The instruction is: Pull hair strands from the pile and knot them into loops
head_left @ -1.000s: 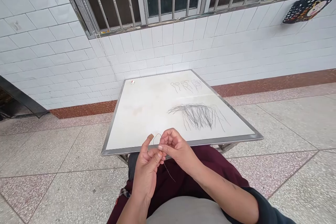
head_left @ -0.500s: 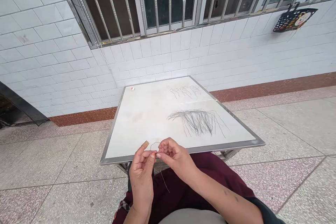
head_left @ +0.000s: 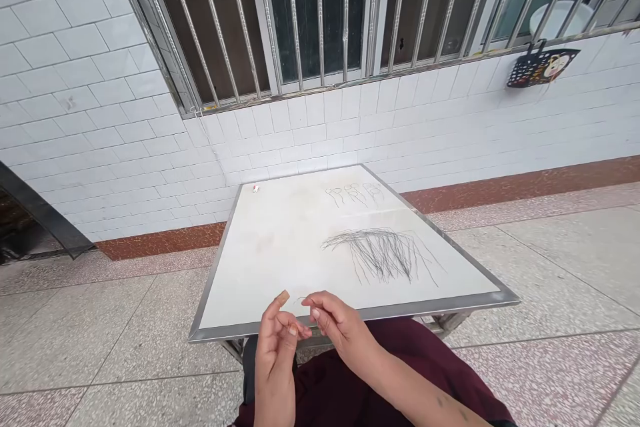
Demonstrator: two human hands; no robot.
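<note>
Over the near edge of the white table (head_left: pixel 280 247), my left hand (head_left: pixel 280 350) pinches a thin wire between thumb and fingers. My right hand (head_left: pixel 343 327) is beside it, its thumb and index finger closed near the same wire (head_left: pixel 300 298), which curves up between the hands. Most of that wire is too fine to make out. A loose pile of thin dark wires (head_left: pixel 383 250) lies on the right part of the table. Behind the pile are several wires with looped ends (head_left: pixel 353 193).
A small red and white item (head_left: pixel 256 189) sits at the table's back left corner. The tabletop has a grey metal rim. Beyond it rise a white tiled wall and a barred window. A patterned bag (head_left: pixel 543 67) hangs at the right.
The view has tilted up slightly, so the table sits lower. My right fingertips have moved up and away from my left fingertips, and the wire loop between them shows less.
</note>
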